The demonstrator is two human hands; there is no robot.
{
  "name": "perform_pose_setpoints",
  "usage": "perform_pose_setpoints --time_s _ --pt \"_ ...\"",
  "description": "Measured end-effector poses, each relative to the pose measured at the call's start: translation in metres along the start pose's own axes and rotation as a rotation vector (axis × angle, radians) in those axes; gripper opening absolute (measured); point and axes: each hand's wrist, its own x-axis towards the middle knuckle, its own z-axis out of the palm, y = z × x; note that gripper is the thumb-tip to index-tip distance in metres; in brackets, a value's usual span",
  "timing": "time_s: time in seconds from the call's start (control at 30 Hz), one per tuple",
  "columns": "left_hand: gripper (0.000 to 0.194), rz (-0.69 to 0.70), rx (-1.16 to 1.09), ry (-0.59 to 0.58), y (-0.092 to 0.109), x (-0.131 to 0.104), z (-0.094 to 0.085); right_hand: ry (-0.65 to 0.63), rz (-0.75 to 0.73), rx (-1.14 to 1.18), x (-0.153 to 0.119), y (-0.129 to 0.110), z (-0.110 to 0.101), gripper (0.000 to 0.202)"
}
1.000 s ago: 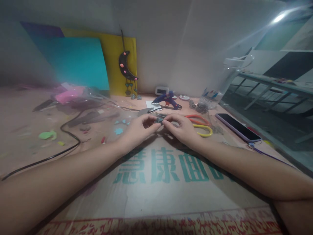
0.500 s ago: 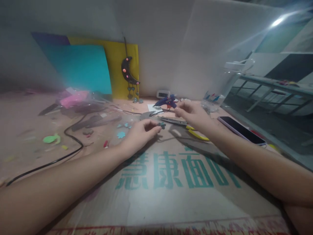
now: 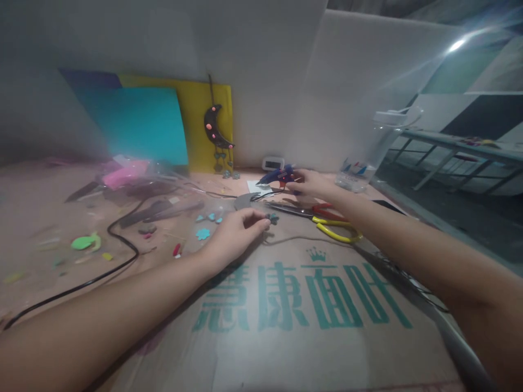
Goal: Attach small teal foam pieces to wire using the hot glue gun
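Between the thumb and fingertips of my left hand (image 3: pixel 235 234) is a small dark teal flower-shaped piece (image 3: pixel 273 219), held just above the table. My right hand (image 3: pixel 312 184) has its fingers curled about the rear end of a blue glue gun (image 3: pixel 278 175), which lies with its nozzle pointing left over a white paper piece (image 3: pixel 254 187). Beneath my right forearm are scissors with yellow handles (image 3: pixel 337 231) and a red-handled tool (image 3: pixel 322 208). Left of my left hand lie a light blue flower (image 3: pixel 202 234) and small blue hearts (image 3: pixel 211 216).
A dark crescent moon ornament (image 3: pixel 214 128) hangs before yellow and blue sheets (image 3: pixel 151 125) at the back. A black cord (image 3: pixel 122 234) curves across the left among scraps. A clear plastic jug (image 3: pixel 355 174) stands at right, and a small white digital clock (image 3: pixel 273 163) sits behind the glue gun.
My right hand has moved slightly left, its fingers farther around the glue gun's rear. My left hand keeps the flower piece. The camera view has tilted up slightly.
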Motion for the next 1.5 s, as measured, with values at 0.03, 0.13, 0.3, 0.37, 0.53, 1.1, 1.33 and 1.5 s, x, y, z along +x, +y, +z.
perform_pose_setpoints --time_s 0.03,0.13,0.3,0.37,0.53,1.1,1.33,1.5 --pt "0.019 -0.004 -0.006 -0.004 0.0 0.0 0.0 -0.012 0.005 0.008 0.004 -0.002 0.003 0.038" --pt "0.019 -0.01 -0.041 -0.021 -0.001 0.001 0.0 0.007 0.077 0.014 0.013 -0.005 0.016 0.037" --pt "0.017 0.012 -0.035 -0.023 -0.003 0.001 0.001 0.086 0.167 0.004 0.015 -0.008 0.023 0.025" --pt "0.018 0.009 -0.038 -0.011 -0.003 0.001 0.001 0.087 0.19 0.008 0.013 -0.012 0.016 0.022" --pt "0.019 0.01 -0.086 0.014 -0.004 0.002 0.002 0.027 0.182 0.112 -0.015 -0.026 -0.007 0.02" --pt "0.02 0.021 0.005 0.05 0.0 0.0 -0.001 0.16 0.007 0.289 -0.135 -0.03 0.0 0.025" --pt "0.021 0.037 0.005 0.054 -0.004 0.0 0.0 0.197 -0.033 0.293 -0.137 -0.021 0.009 0.023" --pt "0.021 0.048 0.01 0.05 -0.004 0.0 0.001 0.269 0.04 0.172 -0.135 -0.007 0.012 0.035"
